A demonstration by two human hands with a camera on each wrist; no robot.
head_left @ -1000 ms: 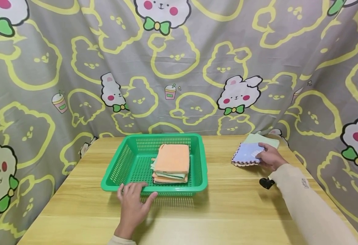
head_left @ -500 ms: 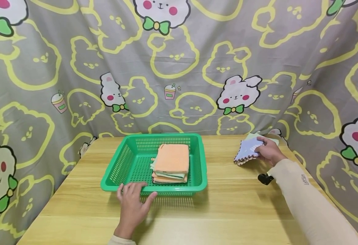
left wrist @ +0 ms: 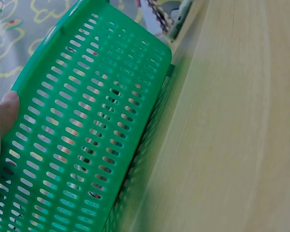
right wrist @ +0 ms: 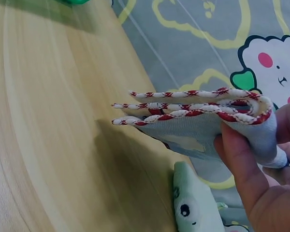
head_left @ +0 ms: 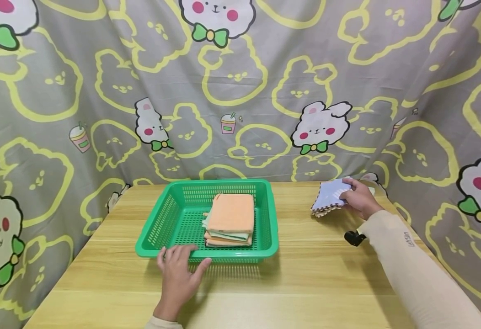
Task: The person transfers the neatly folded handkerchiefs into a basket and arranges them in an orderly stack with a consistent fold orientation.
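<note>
My right hand (head_left: 361, 199) pinches a folded pale blue towel (head_left: 332, 193) at the table's back right. In the right wrist view the towel (right wrist: 183, 137) shows stacked layers edged in red-and-white stitching, and its shadow falls on the table below. A pale green folded towel (right wrist: 198, 203) with an embroidered eye lies under it, mostly hidden in the head view. My left hand (head_left: 179, 272) holds the front rim of a green plastic basket (head_left: 162, 252), the thumb on the near side. Inside the basket, folded towels (head_left: 231, 214) are stacked, a peach one on top.
The wooden table (head_left: 298, 283) backs onto a grey curtain (head_left: 257, 82) with cartoon animals. Wooden surface lies between the basket and the blue towel. A small black object (head_left: 353, 237) hangs beneath the right wrist.
My right hand has raised the blue towel, bending it briefly, and shifted it slightly toward the back. It now covers most of the pale green towel. My left hand and the basket stay put.
</note>
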